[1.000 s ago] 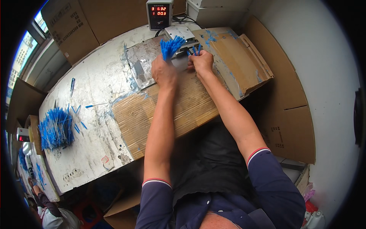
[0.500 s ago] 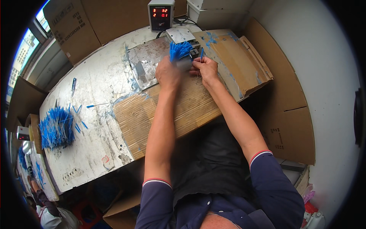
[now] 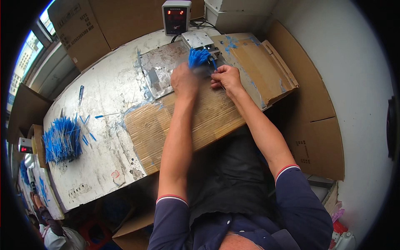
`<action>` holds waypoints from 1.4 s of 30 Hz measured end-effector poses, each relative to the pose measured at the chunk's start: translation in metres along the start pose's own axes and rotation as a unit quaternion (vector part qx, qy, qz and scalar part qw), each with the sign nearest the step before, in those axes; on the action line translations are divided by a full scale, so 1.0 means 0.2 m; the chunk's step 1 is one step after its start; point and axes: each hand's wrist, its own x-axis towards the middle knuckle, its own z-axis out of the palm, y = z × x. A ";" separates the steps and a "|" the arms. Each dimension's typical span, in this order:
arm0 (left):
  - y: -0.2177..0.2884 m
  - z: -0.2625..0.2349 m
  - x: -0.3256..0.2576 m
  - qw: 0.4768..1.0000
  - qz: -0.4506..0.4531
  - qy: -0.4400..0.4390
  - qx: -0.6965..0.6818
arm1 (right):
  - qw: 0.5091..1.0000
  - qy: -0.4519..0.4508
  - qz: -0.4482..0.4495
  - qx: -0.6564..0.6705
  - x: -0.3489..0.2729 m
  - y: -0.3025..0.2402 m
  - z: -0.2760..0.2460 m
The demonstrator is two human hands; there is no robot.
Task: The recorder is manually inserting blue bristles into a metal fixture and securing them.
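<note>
A bundle of thin blue-tipped pieces (image 3: 198, 57) sticks up from my left hand (image 3: 183, 81), which is closed around its lower part. My right hand (image 3: 226, 77) pinches a single blue-tipped piece (image 3: 214, 63) between thumb and fingers, holding it upright. That piece stands at the front of a small metal fixture (image 3: 213, 51), just right of the bundle; whether it touches the fixture I cannot tell. Behind the bundle is the fixture's light flat plate (image 3: 196, 39). Blur hides the lower end of the bundle near my left fingers.
A metal plate (image 3: 160, 71) and flattened cardboard (image 3: 150, 125) cover part of the worn white table (image 3: 104, 154). A box with a red display (image 3: 176, 18) stands behind. Leftward lie a heap of blue-tipped pieces (image 3: 61, 139) and a pen-like tool (image 3: 80, 95). Another person (image 3: 54, 231) sits lower left.
My right hand has drawn slightly toward me, and the single blue-tipped piece has come down and left. The bundle has shifted a little nearer. The display's red digits have changed.
</note>
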 end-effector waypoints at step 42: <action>0.03 -0.02 0.01 0.999 -0.025 0.019 -0.033 | 0.997 0.061 -0.006 -0.051 -0.02 0.00 0.06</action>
